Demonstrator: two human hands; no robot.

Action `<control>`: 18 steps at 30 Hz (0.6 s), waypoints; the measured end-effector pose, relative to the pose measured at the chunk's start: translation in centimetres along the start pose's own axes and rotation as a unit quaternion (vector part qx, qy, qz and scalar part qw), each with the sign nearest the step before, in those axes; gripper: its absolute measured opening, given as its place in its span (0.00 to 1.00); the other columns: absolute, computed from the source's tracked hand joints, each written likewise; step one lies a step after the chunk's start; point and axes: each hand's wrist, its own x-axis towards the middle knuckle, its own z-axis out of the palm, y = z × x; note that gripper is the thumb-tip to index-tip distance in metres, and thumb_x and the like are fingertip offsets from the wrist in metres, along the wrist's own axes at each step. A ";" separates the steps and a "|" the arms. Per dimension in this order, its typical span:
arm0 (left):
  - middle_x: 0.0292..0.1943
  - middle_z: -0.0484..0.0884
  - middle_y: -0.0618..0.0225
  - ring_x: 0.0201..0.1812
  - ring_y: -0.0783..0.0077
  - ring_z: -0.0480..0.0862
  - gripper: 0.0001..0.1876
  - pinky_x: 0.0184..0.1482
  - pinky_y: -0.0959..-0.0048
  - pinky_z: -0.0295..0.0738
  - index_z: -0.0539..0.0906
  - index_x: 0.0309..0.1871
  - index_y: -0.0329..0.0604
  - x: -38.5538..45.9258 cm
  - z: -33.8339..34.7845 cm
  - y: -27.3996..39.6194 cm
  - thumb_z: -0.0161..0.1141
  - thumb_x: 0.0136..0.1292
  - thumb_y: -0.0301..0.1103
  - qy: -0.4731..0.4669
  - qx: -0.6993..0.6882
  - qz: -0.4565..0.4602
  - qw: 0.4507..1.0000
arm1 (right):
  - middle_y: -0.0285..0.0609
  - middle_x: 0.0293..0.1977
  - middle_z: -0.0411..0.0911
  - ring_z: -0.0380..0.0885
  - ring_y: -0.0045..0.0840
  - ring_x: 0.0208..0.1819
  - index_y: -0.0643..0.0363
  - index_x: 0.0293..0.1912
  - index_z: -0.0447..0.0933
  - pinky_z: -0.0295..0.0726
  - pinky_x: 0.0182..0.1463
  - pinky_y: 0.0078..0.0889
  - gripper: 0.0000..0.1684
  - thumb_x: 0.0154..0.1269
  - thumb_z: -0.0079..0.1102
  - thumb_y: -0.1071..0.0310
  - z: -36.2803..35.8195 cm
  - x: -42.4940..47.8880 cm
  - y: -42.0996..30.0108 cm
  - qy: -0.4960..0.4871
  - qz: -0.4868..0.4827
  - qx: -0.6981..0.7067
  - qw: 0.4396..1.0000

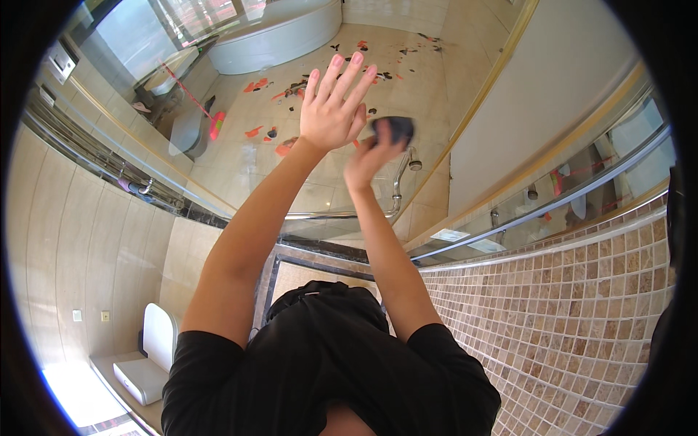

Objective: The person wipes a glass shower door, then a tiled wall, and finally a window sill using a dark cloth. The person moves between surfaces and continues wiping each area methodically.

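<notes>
My left hand (332,109) is raised flat, palm away from me, its fingers spread against or close to a clear glass panel (272,180); whether it touches cannot be told. To its right, my right hand (376,152) is blurred and holds a dark object (395,131), perhaps a cloth or scraper, up at the glass. A curved metal bar handle (327,216) runs below both hands. Through the glass, torn red and black scraps (294,90) lie on the tiled floor.
Beyond the glass stand a white bathtub (278,46) and a broom with a red handle (188,95). A mosaic-tiled wall (545,310) curves along my right. A white toilet (144,370) with a raised lid stands at lower left. A dark-bordered mat or floor panel (305,275) lies below.
</notes>
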 end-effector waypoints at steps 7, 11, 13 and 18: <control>0.76 0.65 0.69 0.76 0.60 0.62 0.35 0.71 0.52 0.55 0.74 0.71 0.61 -0.4 -0.4 -0.4 0.55 0.55 0.34 0.006 -0.022 0.008 1.000 | 0.30 0.62 0.74 0.71 0.20 0.64 0.28 0.55 0.81 0.66 0.66 0.40 0.27 0.56 0.63 0.69 -3.5 0.8 4.6 -0.273 -0.374 -0.056 0.884; 0.75 0.65 0.65 0.76 0.56 0.61 0.35 0.71 0.48 0.55 0.74 0.71 0.59 -0.5 0.0 -0.2 0.56 0.54 0.35 0.005 -0.011 0.008 1.000 | 0.43 0.61 0.73 0.70 0.35 0.64 0.37 0.56 0.79 0.64 0.66 0.49 0.28 0.56 0.60 0.74 -6.6 3.8 8.5 -0.194 -0.292 -0.107 0.930; 0.75 0.65 0.63 0.76 0.54 0.61 0.35 0.71 0.47 0.54 0.75 0.71 0.58 -0.6 0.2 -0.2 0.57 0.54 0.35 0.008 0.003 0.012 1.000 | 0.57 0.63 0.66 0.65 0.47 0.64 0.47 0.59 0.76 0.61 0.67 0.52 0.28 0.59 0.56 0.79 -7.5 4.5 9.2 -0.115 -0.174 -0.088 0.974; 0.75 0.66 0.63 0.76 0.54 0.61 0.34 0.71 0.47 0.54 0.76 0.70 0.58 -1.0 0.6 -0.3 0.57 0.54 0.35 0.015 0.012 0.017 1.000 | 0.67 0.67 0.53 0.55 0.57 0.67 0.61 0.68 0.61 0.53 0.71 0.55 0.33 0.63 0.47 0.84 -6.1 3.8 7.2 -0.005 0.033 -0.026 0.999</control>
